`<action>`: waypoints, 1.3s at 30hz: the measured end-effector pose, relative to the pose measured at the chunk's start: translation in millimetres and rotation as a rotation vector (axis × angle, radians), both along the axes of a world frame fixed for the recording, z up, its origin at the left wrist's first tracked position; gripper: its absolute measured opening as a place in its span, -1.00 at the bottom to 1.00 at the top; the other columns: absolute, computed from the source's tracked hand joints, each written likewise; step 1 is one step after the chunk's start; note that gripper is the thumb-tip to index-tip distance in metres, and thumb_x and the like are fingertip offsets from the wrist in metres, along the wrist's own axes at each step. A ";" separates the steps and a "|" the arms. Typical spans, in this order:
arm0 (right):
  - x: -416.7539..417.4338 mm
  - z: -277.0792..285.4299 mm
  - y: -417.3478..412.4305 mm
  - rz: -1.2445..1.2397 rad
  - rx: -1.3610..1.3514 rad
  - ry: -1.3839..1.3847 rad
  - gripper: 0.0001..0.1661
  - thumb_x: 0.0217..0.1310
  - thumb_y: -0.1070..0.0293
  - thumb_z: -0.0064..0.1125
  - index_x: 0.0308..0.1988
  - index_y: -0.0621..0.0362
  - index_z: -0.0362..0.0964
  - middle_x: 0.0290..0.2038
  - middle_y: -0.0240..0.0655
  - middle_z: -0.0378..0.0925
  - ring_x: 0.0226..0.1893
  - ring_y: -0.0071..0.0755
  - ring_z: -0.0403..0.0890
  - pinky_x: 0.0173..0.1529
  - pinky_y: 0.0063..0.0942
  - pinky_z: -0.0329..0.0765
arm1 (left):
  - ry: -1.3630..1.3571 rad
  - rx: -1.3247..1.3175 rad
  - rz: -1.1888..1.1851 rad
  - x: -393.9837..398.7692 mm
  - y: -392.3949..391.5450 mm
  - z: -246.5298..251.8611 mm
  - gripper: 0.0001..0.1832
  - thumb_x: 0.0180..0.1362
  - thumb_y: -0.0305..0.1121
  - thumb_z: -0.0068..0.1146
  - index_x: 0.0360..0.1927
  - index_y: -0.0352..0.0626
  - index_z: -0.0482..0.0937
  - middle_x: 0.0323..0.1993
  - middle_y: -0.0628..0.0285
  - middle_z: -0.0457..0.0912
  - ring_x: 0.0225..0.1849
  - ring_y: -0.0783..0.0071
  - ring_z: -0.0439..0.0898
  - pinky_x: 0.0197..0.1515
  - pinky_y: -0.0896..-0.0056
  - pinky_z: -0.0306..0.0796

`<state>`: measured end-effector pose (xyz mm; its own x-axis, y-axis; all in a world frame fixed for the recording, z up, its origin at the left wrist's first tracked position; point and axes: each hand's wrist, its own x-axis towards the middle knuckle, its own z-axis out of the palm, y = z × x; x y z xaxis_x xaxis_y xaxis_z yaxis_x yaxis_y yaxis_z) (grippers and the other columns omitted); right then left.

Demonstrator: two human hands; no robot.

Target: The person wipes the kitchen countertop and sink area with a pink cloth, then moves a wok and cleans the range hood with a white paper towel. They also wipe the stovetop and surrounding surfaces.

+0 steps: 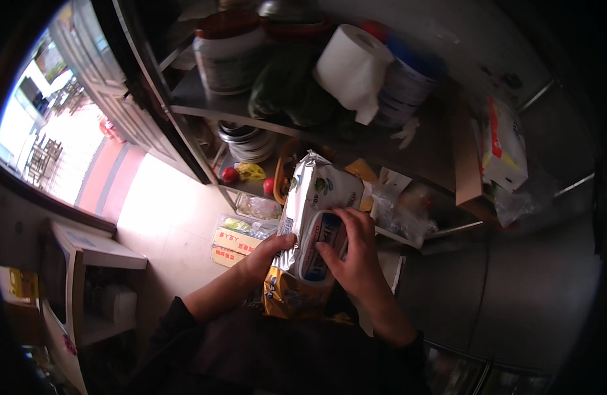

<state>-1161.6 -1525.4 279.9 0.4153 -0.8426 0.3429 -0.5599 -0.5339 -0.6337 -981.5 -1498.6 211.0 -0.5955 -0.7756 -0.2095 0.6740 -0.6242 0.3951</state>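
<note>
A silver-and-white pack of cleaning wipes point(338, 187) with a plastic lid is held up in front of me. My left hand point(266, 256) grips its lower left side, thumb on the silver edge and the other fingers hidden beneath. Across the lid lies my right hand point(353, 247), its thumb on the printed face and its fingers bent over the far edge. The lid looks closed. Just below the wipes, close to my body, is a yellow-orange plastic package point(293, 294); what supports it cannot be seen.
Ahead, a metal shelf point(283, 129) bears a paper towel roll point(355, 64) and a big red-lidded jar point(229, 59). Lower down are stacked bowls point(249, 143), a red fruit point(230, 175) and plastic bags point(407, 212). Cardboard boxes point(232, 247) stand on the floor. An open doorway is at left.
</note>
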 end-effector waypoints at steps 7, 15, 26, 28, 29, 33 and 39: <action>36.0 2.5 14.4 0.054 0.088 0.008 -0.26 -0.13 0.24 0.28 0.01 0.26 0.09 -0.06 -0.05 0.15 -0.01 -0.03 0.21 0.05 -0.23 0.25 | -0.211 0.017 0.193 25.1 35.8 11.0 -0.51 0.10 -0.26 -0.06 0.08 -0.25 0.20 -0.15 0.13 0.47 -0.16 0.39 0.50 -0.10 0.42 0.40; 70.8 -1.1 35.3 0.137 0.102 -0.063 -0.29 -0.03 0.25 0.13 0.07 0.27 0.04 0.00 -0.03 0.15 0.03 -0.06 0.23 0.09 -0.25 0.23 | -0.380 -0.105 0.374 41.3 58.6 12.3 -0.51 0.12 -0.19 -0.05 0.05 -0.26 0.24 -0.18 0.13 0.48 -0.18 0.39 0.50 -0.07 0.39 0.37; 44.9 -17.6 26.0 -0.108 0.490 -0.117 -0.56 0.17 0.43 -0.15 0.07 0.25 0.15 -0.12 -0.16 0.37 -0.12 -0.33 0.43 -0.03 -0.47 0.36 | -0.002 -0.049 0.390 75.0 64.3 -5.6 -0.42 0.10 -0.01 -0.15 0.06 -0.25 0.27 -0.12 0.01 0.48 -0.12 0.24 0.51 -0.03 0.26 0.39; 51.0 -21.5 31.0 -0.255 -0.105 0.212 -0.56 0.12 0.49 -0.08 0.05 0.20 0.20 -0.13 -0.16 0.33 -0.11 -0.24 0.40 -0.05 -0.41 0.39 | -0.071 -0.080 0.372 78.5 65.0 -8.0 -0.42 0.10 0.00 -0.15 0.06 -0.25 0.27 -0.11 0.02 0.48 -0.11 0.24 0.51 -0.02 0.26 0.38; 53.1 -16.2 33.2 -0.195 -0.201 0.187 -0.58 0.10 0.52 -0.07 0.02 0.19 0.23 -0.14 -0.18 0.32 -0.11 -0.24 0.40 -0.06 -0.41 0.40 | -0.106 -0.095 0.361 79.8 65.1 -8.7 -0.41 0.09 0.00 -0.14 0.07 -0.25 0.27 -0.11 0.02 0.48 -0.11 0.23 0.50 -0.01 0.26 0.38; 94.3 24.3 44.6 0.139 -0.211 -0.014 -0.68 -0.02 0.58 0.05 -0.16 0.18 0.37 -0.22 -0.24 0.32 -0.16 -0.25 0.39 -0.08 -0.43 0.38 | -0.046 -0.039 0.324 84.3 73.7 -5.2 -0.43 0.10 -0.04 -0.14 0.07 -0.25 0.27 -0.08 0.04 0.47 -0.08 0.25 0.49 0.01 0.26 0.35; 126.9 9.9 38.1 0.114 0.033 -0.038 -0.69 -0.12 0.50 0.17 -0.27 0.17 0.30 -0.28 -0.23 0.31 -0.16 -0.13 0.35 -0.08 -0.33 0.33 | -0.102 -0.011 0.350 92.9 80.6 -2.4 -0.47 0.12 -0.12 -0.14 0.08 -0.26 0.26 -0.06 0.07 0.46 -0.06 0.28 0.48 0.04 0.29 0.33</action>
